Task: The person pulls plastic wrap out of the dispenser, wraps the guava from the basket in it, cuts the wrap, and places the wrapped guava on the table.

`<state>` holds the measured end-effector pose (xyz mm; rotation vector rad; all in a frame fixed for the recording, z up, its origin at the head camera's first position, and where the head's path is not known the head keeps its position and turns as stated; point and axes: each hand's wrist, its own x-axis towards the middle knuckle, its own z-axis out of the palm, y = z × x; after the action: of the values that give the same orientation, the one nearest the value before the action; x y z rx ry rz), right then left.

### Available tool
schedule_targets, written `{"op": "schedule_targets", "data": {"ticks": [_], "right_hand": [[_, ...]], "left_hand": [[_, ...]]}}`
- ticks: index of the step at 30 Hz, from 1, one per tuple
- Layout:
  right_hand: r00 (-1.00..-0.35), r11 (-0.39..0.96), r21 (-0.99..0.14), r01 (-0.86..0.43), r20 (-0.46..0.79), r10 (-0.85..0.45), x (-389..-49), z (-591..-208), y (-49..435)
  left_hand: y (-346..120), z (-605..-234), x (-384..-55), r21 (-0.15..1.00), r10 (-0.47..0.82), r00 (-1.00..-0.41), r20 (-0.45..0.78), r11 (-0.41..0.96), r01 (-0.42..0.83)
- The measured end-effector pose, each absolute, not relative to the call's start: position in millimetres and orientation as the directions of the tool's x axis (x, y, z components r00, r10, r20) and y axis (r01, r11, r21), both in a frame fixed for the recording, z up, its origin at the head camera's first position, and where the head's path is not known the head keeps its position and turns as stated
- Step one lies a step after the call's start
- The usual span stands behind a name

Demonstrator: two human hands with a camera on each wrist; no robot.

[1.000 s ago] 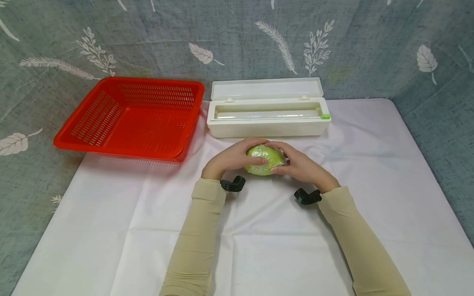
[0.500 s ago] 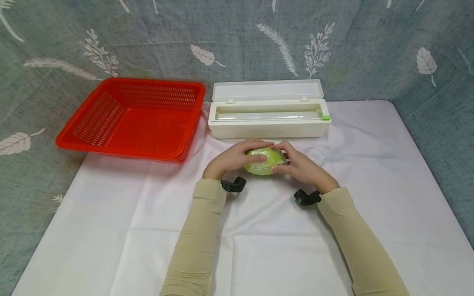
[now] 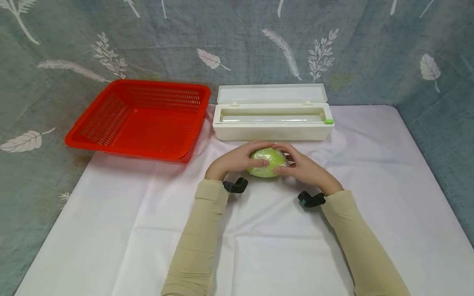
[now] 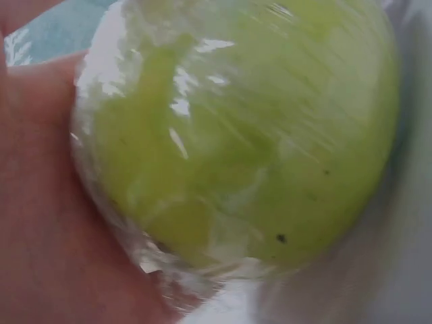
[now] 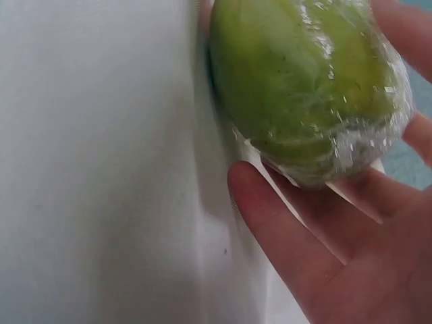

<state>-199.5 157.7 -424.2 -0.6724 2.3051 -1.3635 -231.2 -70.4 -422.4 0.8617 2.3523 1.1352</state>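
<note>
A rounded green fruit point(image 3: 267, 156), wrapped in clear cling film, is between both hands just in front of the white box. The left hand point(image 3: 238, 159) holds its left side, with the thumb across the front and the fingers over the far top. At its right end the right hand point(image 3: 305, 166) curls its fingers and thumb round the film. Close up in the left wrist view, the film point(image 4: 179, 101) is shiny and creased over the skin. Bunched, wrinkled film point(image 5: 358, 145) shows at the fruit's end near the right fingers in the right wrist view.
The white cling film box point(image 3: 274, 133) stands behind the hands, its lid point(image 3: 272, 94) raised and a film roll point(image 3: 274, 119) inside. To its left is a red perforated basket point(image 3: 181, 157). A white cloth point(image 3: 281, 255) covers the table; a patterned curtain point(image 3: 244, 49) hangs behind.
The right hand's fingers have shifted slightly on the film, while both hands have kept hold of the fruit. The head view has moved a little, so the scene appears lower and further right.
</note>
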Motion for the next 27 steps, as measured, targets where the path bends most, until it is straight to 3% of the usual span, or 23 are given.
{"op": "schedule_targets", "data": {"ticks": [6, 13, 18, 27], "right_hand": [[-0.766, 0.305, -0.919, -0.25, -0.004, -0.643, -203.2, -427.9, 160.7], [-0.763, 0.331, -0.914, -0.235, -0.037, -0.645, -217.1, -459.1, 173.1], [-0.773, 0.311, -0.931, -0.192, -0.052, -0.633, -220.3, -459.4, 172.1], [-0.759, 0.284, -0.953, -0.106, -0.107, -0.642, -212.2, -434.0, 168.3]], "left_hand": [[-74.6, -424.0, -231.1, 0.797, 0.688, -0.72, -0.088, 0.483, 0.364], [-73.9, -426.9, -230.0, 0.792, 0.673, -0.733, -0.098, 0.499, 0.352], [-73.4, -423.5, -234.1, 0.778, 0.674, -0.733, -0.09, 0.507, 0.371], [-81.0, -397.9, -229.1, 0.806, 0.561, -0.828, 0.012, 0.484, 0.34]]}}
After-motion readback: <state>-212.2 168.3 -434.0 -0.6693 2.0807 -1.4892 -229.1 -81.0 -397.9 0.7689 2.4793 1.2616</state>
